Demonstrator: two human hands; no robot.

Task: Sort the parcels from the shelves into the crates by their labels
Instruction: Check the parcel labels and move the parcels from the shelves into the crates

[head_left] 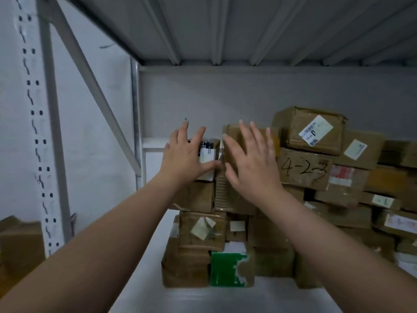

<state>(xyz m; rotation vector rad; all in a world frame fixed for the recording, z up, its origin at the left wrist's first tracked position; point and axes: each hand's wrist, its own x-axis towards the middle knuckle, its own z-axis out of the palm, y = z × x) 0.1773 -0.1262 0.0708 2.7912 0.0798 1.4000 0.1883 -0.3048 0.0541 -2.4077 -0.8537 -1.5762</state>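
Observation:
Brown cardboard parcels are stacked on a white shelf (144, 256). My left hand (185, 157) is stretched out with fingers spread in front of a small parcel with a black and white label (208, 152) at the top left of the stack. My right hand (250, 159) is also spread open, in front of a plain brown parcel (232, 136) at the top middle. I cannot tell whether either hand touches its parcel. Neither hand holds anything.
To the right, more parcels pile up, one marked "4-22" (304, 169) and one with a white label (316, 129) on top. A green and white parcel (225, 269) sits at the stack's front. A perforated upright (36, 132) and a diagonal brace (94, 91) stand left. The upper shelf (248, 30) hangs overhead.

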